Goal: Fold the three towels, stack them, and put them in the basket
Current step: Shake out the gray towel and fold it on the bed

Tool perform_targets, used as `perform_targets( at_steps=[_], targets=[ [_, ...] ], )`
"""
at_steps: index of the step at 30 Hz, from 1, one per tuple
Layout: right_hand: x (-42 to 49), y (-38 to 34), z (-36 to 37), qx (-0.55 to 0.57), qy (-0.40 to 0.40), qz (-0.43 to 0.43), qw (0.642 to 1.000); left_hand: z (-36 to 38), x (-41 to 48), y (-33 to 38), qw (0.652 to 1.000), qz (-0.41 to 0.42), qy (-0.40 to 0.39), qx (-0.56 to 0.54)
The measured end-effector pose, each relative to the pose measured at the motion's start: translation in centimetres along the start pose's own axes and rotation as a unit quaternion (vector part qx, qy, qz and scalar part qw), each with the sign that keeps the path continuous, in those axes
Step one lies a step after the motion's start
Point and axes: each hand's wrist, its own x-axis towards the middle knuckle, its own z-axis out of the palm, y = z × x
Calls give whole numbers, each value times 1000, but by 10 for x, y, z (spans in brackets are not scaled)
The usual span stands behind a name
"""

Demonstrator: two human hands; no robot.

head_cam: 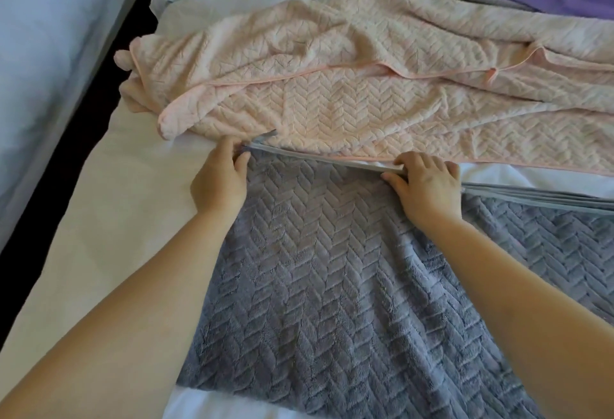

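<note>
White bed (pixel 99 219): left hand (pixel 221 179), right hand (pixel 428 182) pinching grey towel (pixel 315 269) far edge.

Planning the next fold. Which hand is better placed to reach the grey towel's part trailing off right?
Right, probably. The right hand grips the far edge of the grey towel beside that part; the left hand pinches its far-left corner and would have to cross over.
</note>
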Motion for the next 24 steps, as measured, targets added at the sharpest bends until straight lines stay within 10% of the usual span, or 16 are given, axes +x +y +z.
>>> perform_targets(
  at_steps=[3,6,11,24],
  targets=[
    [-21,-1,-6,87,70,-22,993,-3,-24,20,980,156,110,58],
    [-59,7,-4,122,48,-83,988,19,-82,53,914,400,-39,44],
    [-86,89,1,-56,-147,-89,984,58,-114,51,898,322,-228,194],
    [-101,275,-79,-56,1,191,980,101,-114,209,913,371,-162,44]
  ],
)
